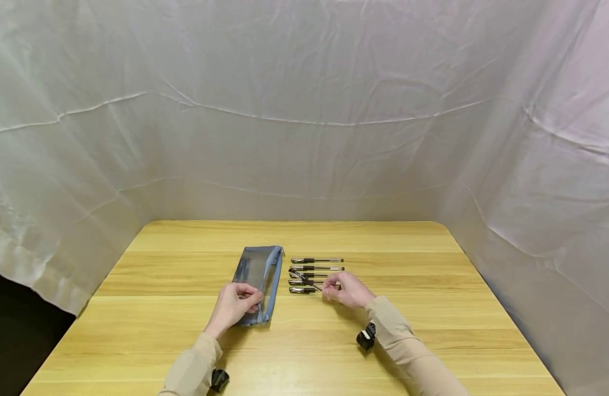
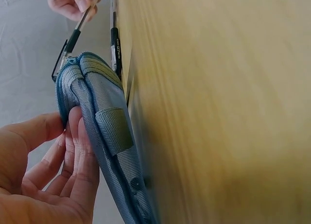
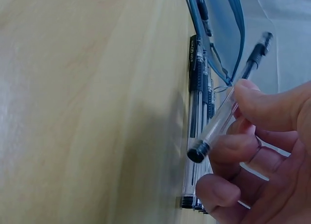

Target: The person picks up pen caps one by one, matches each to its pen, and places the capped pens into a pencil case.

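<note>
A blue zip pouch with see-through mesh sides lies on the table, its zipped side gaping open. My left hand pinches one edge of that opening between thumb and fingers; the left wrist view shows the blue zipper edge in the grip. Dark pen shapes show inside the pouch. With thumb and fingertips, my right hand holds a clear gel pen with a black cap and black end plug. This pen is raised and slants over the row, cap toward the pouch.
Several similar gel pens lie side by side on the wooden table, just right of the pouch, caps pointing left. Pale curtains hang behind and along both sides. Each wrist carries a small black camera.
</note>
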Motion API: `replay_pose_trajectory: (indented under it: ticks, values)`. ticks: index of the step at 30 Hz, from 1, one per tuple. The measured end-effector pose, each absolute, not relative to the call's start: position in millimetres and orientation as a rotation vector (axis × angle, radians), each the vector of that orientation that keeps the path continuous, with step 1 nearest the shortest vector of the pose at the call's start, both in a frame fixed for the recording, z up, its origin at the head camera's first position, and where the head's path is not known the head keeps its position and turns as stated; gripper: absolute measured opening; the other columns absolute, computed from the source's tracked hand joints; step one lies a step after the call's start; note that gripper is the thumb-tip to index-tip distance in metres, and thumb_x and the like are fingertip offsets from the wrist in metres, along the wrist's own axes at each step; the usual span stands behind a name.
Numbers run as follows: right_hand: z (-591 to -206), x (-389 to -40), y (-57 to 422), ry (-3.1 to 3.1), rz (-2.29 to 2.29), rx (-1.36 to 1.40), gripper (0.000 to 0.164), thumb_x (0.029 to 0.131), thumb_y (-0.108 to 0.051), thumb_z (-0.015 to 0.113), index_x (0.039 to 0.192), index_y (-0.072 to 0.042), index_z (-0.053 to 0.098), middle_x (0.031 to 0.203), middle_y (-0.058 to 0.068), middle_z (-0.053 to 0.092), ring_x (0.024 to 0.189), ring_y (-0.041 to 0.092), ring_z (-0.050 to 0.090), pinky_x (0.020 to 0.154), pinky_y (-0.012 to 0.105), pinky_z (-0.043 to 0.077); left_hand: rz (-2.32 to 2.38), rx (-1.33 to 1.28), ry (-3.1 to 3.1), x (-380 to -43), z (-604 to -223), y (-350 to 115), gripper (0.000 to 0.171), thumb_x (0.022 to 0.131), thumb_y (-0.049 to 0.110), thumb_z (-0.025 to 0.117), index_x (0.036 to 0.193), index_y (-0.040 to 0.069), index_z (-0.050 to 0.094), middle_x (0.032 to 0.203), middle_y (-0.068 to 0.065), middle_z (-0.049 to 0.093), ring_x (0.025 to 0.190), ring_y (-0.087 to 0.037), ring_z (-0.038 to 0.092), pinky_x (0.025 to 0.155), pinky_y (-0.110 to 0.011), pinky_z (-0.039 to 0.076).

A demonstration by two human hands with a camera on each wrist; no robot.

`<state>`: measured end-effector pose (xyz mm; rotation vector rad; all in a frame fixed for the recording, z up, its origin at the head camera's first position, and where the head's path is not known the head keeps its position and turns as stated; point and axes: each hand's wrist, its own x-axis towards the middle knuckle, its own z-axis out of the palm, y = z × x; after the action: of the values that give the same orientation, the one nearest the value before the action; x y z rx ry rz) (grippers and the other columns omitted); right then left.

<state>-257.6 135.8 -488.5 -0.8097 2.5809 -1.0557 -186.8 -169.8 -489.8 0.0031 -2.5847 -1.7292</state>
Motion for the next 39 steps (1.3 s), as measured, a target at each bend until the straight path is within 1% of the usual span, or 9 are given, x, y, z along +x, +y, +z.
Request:
replay_pose_trajectory:
  ticks: [4,10,13,16,20,23,29,33,39]
  values:
    - [-488.7,-258.1,136.0,2.548,-1.074,-0.838,0.014,0.099,-0.009,0.059,0.097,0.0,0.07,0.081,0.012,0.067,0.065,0.005,0.053,0.063,0.019,0.049,-1.72,-0.003,-2.587,-186.7,-490.4,-169.9,0.01,0.09,0.002,0.071,0.092,-0.007,0.074,0.079,-0.016,0.075,0.059,-0.017,0.069,0.057,-0.024,0.06]
    - [-487.9,-257.8,134.2,2.474,-1.119,-0.85,0.016,0.101,-0.007,0.056,0.098,0.004,0.067,0.075,0.013,0.065,0.058,0.008,0.055,0.065,0.02,0.05,-1.726,0.003,-2.587,-186.4,-490.6,-170.1,0.01,0.09,0.002,0.071,0.093,-0.007,0.074,0.079,-0.017,0.075,0.059,-0.017,0.069,0.057,-0.024,0.06]
    - [-487.0,-257.5,133.8,2.457,-1.135,-0.853,0.017,0.101,-0.007,0.055,0.102,0.006,0.066,0.079,0.013,0.066,0.057,0.01,0.059,0.065,0.02,0.052,-1.731,0.009,-2.586,-186.5,-490.3,-170.3,0.01,0.09,0.002,0.071,0.093,-0.007,0.074,0.079,-0.017,0.075,0.059,-0.016,0.069,0.058,-0.025,0.06]
    - [-486.6,-257.3,133.4,2.422,-1.169,-0.837,0.017,0.101,-0.005,0.055,0.105,0.009,0.064,0.089,0.015,0.066,0.059,0.013,0.063,0.06,0.023,0.056,-1.732,0.014,-2.587,-186.4,-489.8,-170.6,0.011,0.09,0.003,0.071,0.093,-0.007,0.074,0.08,-0.017,0.075,0.059,-0.016,0.069,0.058,-0.025,0.06]
    - [-487.6,-257.1,131.9,2.374,-1.207,-0.806,0.016,0.101,-0.003,0.053,0.106,0.01,0.061,0.089,0.017,0.066,0.06,0.014,0.063,0.057,0.031,0.059,-1.729,0.015,-2.591,-186.1,-489.5,-171.1,0.011,0.09,0.004,0.071,0.093,-0.007,0.074,0.08,-0.016,0.075,0.06,-0.016,0.07,0.058,-0.025,0.06]
    - [-488.1,-257.3,130.8,2.344,-1.239,-0.785,0.021,0.101,-0.004,0.053,0.115,0.012,0.058,0.091,0.019,0.067,0.061,0.012,0.062,0.056,0.033,0.06,-1.723,0.014,-2.592,-186.2,-489.8,-171.3,0.011,0.09,0.004,0.071,0.093,-0.006,0.074,0.08,-0.016,0.075,0.06,-0.016,0.07,0.058,-0.025,0.06]
    - [-487.4,-258.4,128.2,2.247,-1.362,-0.737,0.035,0.102,-0.005,0.051,0.13,0.016,0.048,0.1,0.028,0.068,0.069,0.011,0.065,0.066,0.026,0.061,-1.718,0.021,-2.597,-186.4,-488.7,-170.7,0.01,0.09,0.003,0.071,0.093,-0.007,0.074,0.079,-0.015,0.075,0.059,-0.015,0.069,0.058,-0.024,0.06]
    - [-485.1,-258.5,123.1,2.087,-1.501,-0.628,0.039,0.101,-0.005,0.051,0.133,0.018,0.044,0.104,0.036,0.065,0.07,0.014,0.068,0.07,0.029,0.063,-1.714,0.047,-2.603,-186.6,-486.3,-170.1,0.01,0.09,0.003,0.072,0.093,-0.006,0.074,0.078,-0.014,0.075,0.058,-0.014,0.069,0.058,-0.024,0.06]
    - [-480.9,-258.7,112.2,2.008,-1.57,-0.473,0.043,0.1,-0.006,0.056,0.135,0.017,0.044,0.113,0.037,0.063,0.069,0.015,0.07,0.07,0.033,0.064,-1.714,0.044,-2.598,-184.7,-482.1,-170.6,0.011,0.09,0.004,0.073,0.094,-0.007,0.074,0.08,-0.016,0.075,0.059,-0.017,0.07,0.059,-0.026,0.061]
